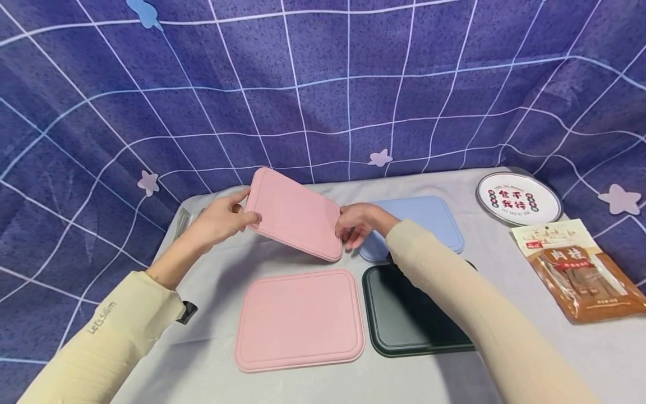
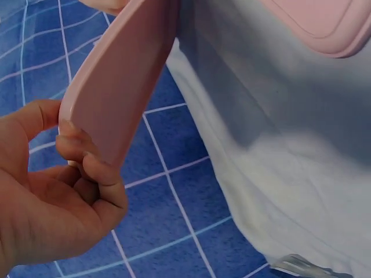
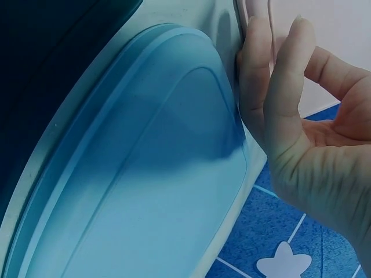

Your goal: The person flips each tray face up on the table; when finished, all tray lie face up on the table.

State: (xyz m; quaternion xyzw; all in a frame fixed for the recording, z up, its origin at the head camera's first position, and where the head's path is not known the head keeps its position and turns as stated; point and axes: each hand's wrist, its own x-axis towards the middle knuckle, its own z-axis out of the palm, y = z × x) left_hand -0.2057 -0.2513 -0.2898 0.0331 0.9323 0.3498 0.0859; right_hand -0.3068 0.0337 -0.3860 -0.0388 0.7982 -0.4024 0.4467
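Note:
A pink cutting board (image 1: 298, 213), rectangular with rounded corners, is raised and tilted above the back of the table. My left hand (image 1: 222, 219) pinches its left end, the thumb on one face and fingers behind, as the left wrist view confirms. At the opposite end, my right hand (image 1: 355, 221) grips the edge with bent fingers. A second pink board (image 1: 300, 320) lies flat in front. To its right is a dark green board (image 1: 416, 314), partly hidden by my right forearm. Behind that lies a blue board (image 1: 429, 216), just beside my right hand.
On the right stand a white plate (image 1: 520, 210) with red lettering and a brown-and-cream food packet (image 1: 575, 269). A clear, shiny item (image 2: 307, 266) sits at the table's left edge. A blue gridded curtain (image 1: 323, 101) hangs behind the grey-white tablecloth (image 1: 202, 348).

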